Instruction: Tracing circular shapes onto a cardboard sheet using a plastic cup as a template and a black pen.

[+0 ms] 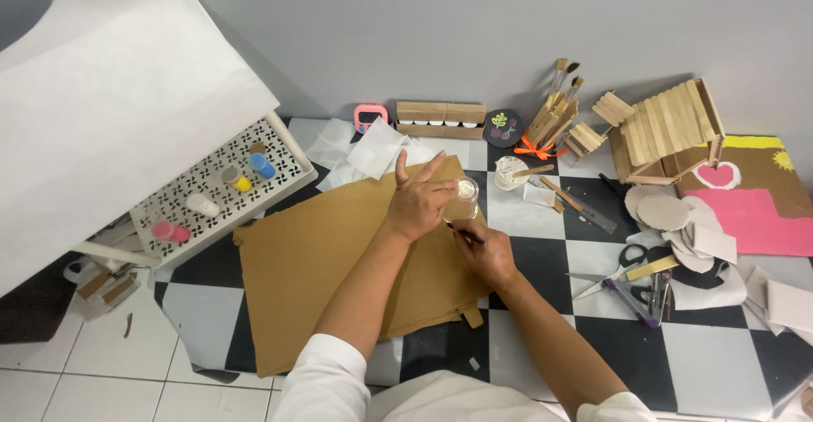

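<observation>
White sleeves sit closest below me, both my forearms reaching over the checkered surface (720,363). At far left, a white perforated tray (182,206) holds 4 small paint pots: pink, white, yellow and blue. Brown cardboard (322,270) lies under my arms. My left hand (419,202) curls around a small clear glass jar (464,199), fingers partly spread, steadying it upright on the cardboard. My right hand (484,253) pinches a thin dark brush (466,236), just beside the jar's base. Further right, a wooden stick holder (550,126) keeps paintbrushes, and a stick-built house (669,130) stands beyond scissors (622,265).
</observation>
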